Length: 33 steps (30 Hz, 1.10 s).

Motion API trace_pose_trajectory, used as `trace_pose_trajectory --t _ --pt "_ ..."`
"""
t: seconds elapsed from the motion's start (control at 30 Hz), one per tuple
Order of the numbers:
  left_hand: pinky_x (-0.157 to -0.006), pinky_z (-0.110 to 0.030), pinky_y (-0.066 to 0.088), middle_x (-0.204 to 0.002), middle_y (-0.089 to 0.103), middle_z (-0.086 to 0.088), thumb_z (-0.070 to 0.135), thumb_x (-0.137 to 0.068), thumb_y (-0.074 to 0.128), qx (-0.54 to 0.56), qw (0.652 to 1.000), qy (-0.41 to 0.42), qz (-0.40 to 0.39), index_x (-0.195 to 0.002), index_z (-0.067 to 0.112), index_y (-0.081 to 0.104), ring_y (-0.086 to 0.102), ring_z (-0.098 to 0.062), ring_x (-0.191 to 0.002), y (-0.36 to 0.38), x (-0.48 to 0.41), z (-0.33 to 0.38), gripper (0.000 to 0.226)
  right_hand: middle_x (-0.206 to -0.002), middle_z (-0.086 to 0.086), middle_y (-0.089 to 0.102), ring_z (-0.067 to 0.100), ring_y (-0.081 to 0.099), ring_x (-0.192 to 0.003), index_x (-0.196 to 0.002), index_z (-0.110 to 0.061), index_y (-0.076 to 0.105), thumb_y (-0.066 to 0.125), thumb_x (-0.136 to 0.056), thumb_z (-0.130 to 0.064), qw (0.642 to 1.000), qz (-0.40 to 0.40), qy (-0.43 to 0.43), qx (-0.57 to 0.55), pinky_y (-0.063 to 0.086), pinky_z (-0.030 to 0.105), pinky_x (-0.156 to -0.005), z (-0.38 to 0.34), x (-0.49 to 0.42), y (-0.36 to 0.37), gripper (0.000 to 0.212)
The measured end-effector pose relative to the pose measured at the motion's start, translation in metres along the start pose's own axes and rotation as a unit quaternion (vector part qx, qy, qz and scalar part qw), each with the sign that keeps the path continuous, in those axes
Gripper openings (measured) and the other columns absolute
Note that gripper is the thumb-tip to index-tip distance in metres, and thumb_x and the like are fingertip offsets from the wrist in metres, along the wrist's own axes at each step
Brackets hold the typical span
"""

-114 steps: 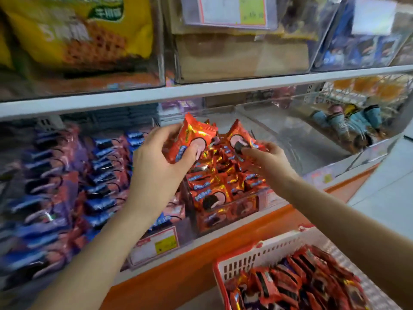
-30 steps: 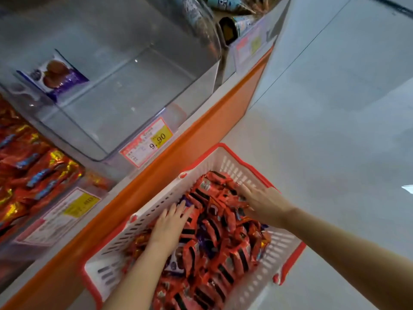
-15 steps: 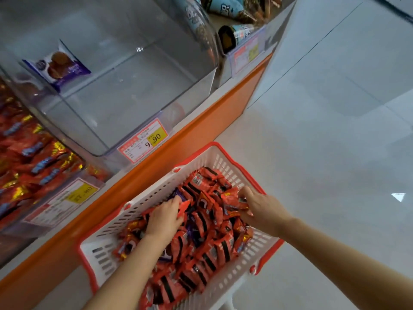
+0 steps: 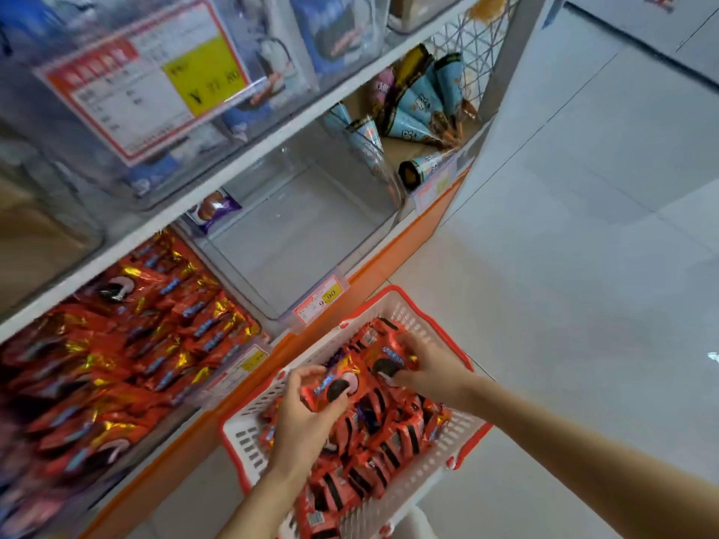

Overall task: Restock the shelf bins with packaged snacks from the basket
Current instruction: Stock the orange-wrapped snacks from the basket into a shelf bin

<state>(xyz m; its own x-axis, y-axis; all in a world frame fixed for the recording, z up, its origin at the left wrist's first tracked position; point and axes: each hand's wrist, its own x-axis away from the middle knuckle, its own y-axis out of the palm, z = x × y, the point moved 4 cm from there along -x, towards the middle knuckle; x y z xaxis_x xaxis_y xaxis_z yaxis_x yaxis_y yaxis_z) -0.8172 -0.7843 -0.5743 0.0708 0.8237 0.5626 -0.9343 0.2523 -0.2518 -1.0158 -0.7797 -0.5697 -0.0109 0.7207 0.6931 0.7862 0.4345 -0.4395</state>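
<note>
A white basket with a red rim (image 4: 249, 441) stands below the shelf, full of red cookie snack packs (image 4: 389, 441). My left hand (image 4: 303, 418) grips one red pack (image 4: 336, 387) just above the pile. Over the basket's far end, my right hand (image 4: 432, 369) holds another red pack (image 4: 389, 357). At the left, the shelf bin (image 4: 128, 344) is heaped with the same red packs.
A clear bin (image 4: 295, 235) to the right of the red packs holds a single purple pack (image 4: 212, 210). Further right lie blue cone snacks (image 4: 416, 107). Price tags hang on the bins' fronts. An orange ledge runs under the shelf; grey floor tiles spread to the right.
Both hands have lifted red packs out of the pile they were digging in. The view has tilted up, so more of the shelf shows.
</note>
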Motion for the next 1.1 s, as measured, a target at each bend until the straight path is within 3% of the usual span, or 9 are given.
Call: trace_pose_trajectory --t 0.13,0.2,0.27,0.43,0.6,0.7,0.8,1.0,1.1 --pt "-0.072 -0.019 0.047 -0.097 0.069 0.002 0.011 -0.076 0.078 0.030 0.999 -0.002 -0.018 -0.098 0.026 0.062 0.065 0.000 -0.078 -0.019 0.009 0.016 0.032 -0.133 0.005 0.051 0.019 0.055 -0.114 -0.139 -0.013 0.037 0.067 -0.083 -0.023 0.977 -0.062 0.050 -0.199 0.045 0.029 -0.099 -0.019 0.005 0.014 0.064" --pt "-0.067 -0.007 0.044 -0.094 0.068 0.004 0.012 -0.076 0.078 0.016 0.999 0.025 -0.021 -0.098 0.021 0.063 0.062 0.008 -0.076 -0.028 0.015 0.027 0.029 -0.109 -0.003 0.061 0.009 0.060 -0.093 -0.116 -0.017 0.052 0.065 -0.088 -0.022 0.974 -0.078 0.036 -0.208 0.047 0.010 -0.077 -0.031 0.013 0.012 0.032" --pt "-0.070 -0.002 0.040 -0.093 0.068 0.010 0.014 -0.075 0.079 -0.012 0.998 0.055 -0.019 -0.095 0.022 0.065 0.060 0.010 -0.083 -0.035 0.020 0.034 0.026 -0.098 -0.008 0.059 0.004 0.059 -0.082 -0.112 -0.021 0.050 0.062 -0.091 -0.024 0.977 -0.073 0.011 -0.201 0.046 0.006 -0.063 -0.041 0.018 0.007 0.024" --pt "-0.077 -0.001 0.035 -0.092 0.065 0.026 0.033 -0.072 0.079 -0.061 0.991 0.121 0.013 -0.090 0.030 0.065 0.056 0.011 -0.095 -0.050 0.027 0.058 0.023 -0.106 -0.005 0.055 0.012 0.060 -0.090 -0.133 -0.023 0.042 0.058 -0.093 -0.029 0.998 -0.004 -0.058 -0.039 0.051 0.022 -0.075 -0.065 0.016 -0.010 0.043" --pt "-0.076 -0.007 0.040 -0.092 0.065 0.022 0.004 -0.079 0.072 -0.070 0.974 0.199 0.088 -0.090 0.034 0.061 0.060 0.004 -0.090 -0.070 0.025 0.087 0.034 -0.097 -0.009 0.058 0.012 0.059 -0.085 -0.112 -0.022 0.045 0.067 -0.082 -0.028 0.985 0.049 -0.158 -0.051 0.049 0.028 -0.078 -0.101 0.000 -0.028 0.038" --pt "-0.076 -0.004 0.038 -0.093 0.064 0.021 -0.002 -0.077 0.072 -0.108 0.951 0.225 0.183 -0.090 0.037 0.058 0.057 0.008 -0.087 -0.087 0.016 0.089 0.044 -0.091 -0.013 0.058 0.012 0.055 -0.080 -0.104 -0.027 0.045 0.071 -0.079 -0.033 0.970 0.082 -0.230 -0.001 0.046 0.030 -0.074 -0.118 -0.014 -0.038 0.036" --pt "-0.077 -0.006 0.039 -0.092 0.063 0.017 -0.007 -0.076 0.072 -0.117 0.926 0.223 0.282 -0.092 0.038 0.053 0.056 -0.003 -0.084 -0.105 0.007 0.084 0.051 -0.098 -0.014 0.060 0.014 0.058 -0.084 -0.106 -0.031 0.044 0.067 -0.083 -0.035 0.952 0.095 -0.291 0.031 0.045 0.030 -0.073 -0.134 -0.027 -0.040 0.033" --pt "-0.081 -0.022 0.039 -0.099 0.062 -0.003 -0.001 -0.077 0.073 -0.206 0.879 0.225 0.366 -0.102 0.010 0.058 0.058 -0.019 -0.093 -0.160 -0.024 0.075 0.031 -0.101 -0.011 0.059 0.021 0.062 -0.090 -0.113 -0.025 0.047 0.067 -0.085 -0.028 0.928 0.102 -0.357 0.009 0.049 0.034 -0.078 -0.165 -0.056 -0.028 0.035" --pt "-0.075 -0.021 0.035 -0.098 0.065 -0.005 0.002 -0.078 0.073 -0.227 0.875 0.196 0.380 -0.106 0.005 0.062 0.056 -0.014 -0.090 -0.185 -0.045 0.071 0.030 -0.101 -0.010 0.061 0.022 0.063 -0.090 -0.113 -0.022 0.048 0.067 -0.084 -0.026 0.911 0.133 -0.389 -0.008 0.050 0.038 -0.078 -0.177 -0.068 -0.018 0.034"
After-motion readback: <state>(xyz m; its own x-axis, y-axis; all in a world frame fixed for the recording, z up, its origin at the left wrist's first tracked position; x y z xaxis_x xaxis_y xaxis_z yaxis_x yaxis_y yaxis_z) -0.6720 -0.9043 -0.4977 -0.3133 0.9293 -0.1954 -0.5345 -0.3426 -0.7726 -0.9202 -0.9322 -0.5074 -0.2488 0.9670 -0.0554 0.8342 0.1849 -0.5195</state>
